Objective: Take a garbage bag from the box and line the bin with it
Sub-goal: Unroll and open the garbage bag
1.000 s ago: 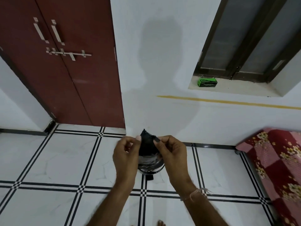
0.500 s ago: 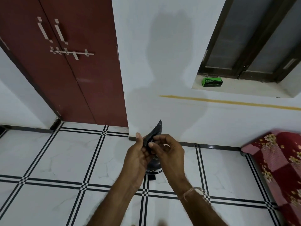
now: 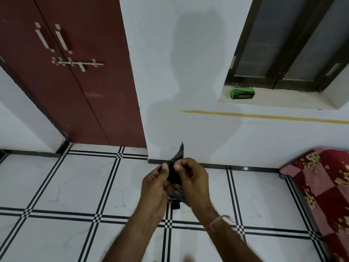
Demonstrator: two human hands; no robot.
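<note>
- The step in hand, as I judge it, is the opening of the bag: it is out of the box and held in front of the chest, but it is not yet spread.
- The left hand pinches the folded bag between thumb and fingers, which are closed on it. The right hand grips the same bag from the other side, thumb on top, fingers curled behind it.
- The two thumbs lie close together on the bag, so it looks as if they try to part the two layers of the film.
- The bag is black, thin and soft plastic, folded into a small flat packet. One pointed corner stands up above the fingers; a crumpled, slightly shiny part hangs down between the wrists.
- The next move calls for finding the open edge, pulling the layers apart and shaking the bag so that it fills out. Thin film sticks to itself, so this can need some rubbing.
- The bin seems to be the dark round thing on the floor just under the hands; it is mostly hidden, so I cannot tell its shape well.
- The box is green cardboard, small and rectangular, and stands on the sill well apart from the hands.
- The floor is glossy white tile with black lines.
</note>
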